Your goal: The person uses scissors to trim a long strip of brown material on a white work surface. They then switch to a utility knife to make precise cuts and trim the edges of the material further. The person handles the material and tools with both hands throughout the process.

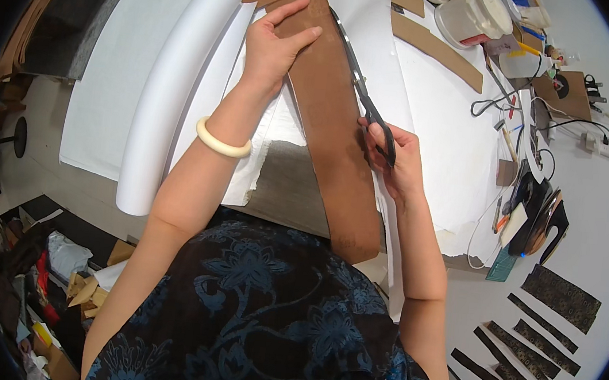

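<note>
A long brown strip of patterned fabric [336, 131] runs from the far side of the table toward me, its near end hanging over the front edge. My left hand [278, 48] rests on its far part, thumb and index finger stretched out over it. My right hand [396, 155] grips black-handled scissors [359, 78], whose blades point away from me along the strip's right edge. White paper [368, 20] lies to the right of the blades. Whether the blades are parted, I cannot make out.
A large white paper roll [174, 97] lies left of my left arm. Brown cut pieces [439, 53] and a white bucket [475, 17] stand at the far right. Tools and cables crowd the right edge; dark patterned pieces [562, 297] lie lower right. A scrap heap [66, 270] is at lower left.
</note>
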A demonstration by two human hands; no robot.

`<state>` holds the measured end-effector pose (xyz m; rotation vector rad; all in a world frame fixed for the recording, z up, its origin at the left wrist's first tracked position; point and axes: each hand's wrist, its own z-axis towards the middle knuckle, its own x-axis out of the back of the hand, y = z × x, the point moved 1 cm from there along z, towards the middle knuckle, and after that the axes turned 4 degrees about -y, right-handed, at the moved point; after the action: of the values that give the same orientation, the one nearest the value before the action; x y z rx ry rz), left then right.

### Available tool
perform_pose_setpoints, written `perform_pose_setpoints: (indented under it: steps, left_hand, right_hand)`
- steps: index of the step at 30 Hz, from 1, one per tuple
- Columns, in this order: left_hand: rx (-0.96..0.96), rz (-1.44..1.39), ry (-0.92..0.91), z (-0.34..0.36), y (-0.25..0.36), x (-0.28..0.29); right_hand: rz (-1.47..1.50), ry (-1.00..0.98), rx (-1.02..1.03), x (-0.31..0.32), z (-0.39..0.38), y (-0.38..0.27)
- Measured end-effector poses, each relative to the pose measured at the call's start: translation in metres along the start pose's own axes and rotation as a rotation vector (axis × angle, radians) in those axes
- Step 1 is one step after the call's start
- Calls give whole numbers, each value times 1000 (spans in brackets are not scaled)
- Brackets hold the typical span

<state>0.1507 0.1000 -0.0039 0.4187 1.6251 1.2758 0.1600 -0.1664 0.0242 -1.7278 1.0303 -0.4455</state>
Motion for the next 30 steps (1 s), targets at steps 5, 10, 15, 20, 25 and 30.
perform_pose_setpoints:
  steps: [5,10,15,20,25,30]
  left_hand:
    - [-63,41,53,3,-1,3]
    - [-46,1,83,8,-2,5]
    - [10,-40,130,12,-3,11]
    - [83,-44,168,16,-3,18]
    - [106,-69,171,14,2,14]
    - [107,-45,160,16,-3,19]
  right_hand:
    - [-126,-38,-32,11,-3,-28]
    - [-208,-110,-114,15,7,-59]
    - [-260,-168,-82,14,17,-57]
    - [-123,-164,-30,6,21,-36]
    - [-57,-174,-38,0,27,-26]
    - [-47,-175,-21,1,28,-21]
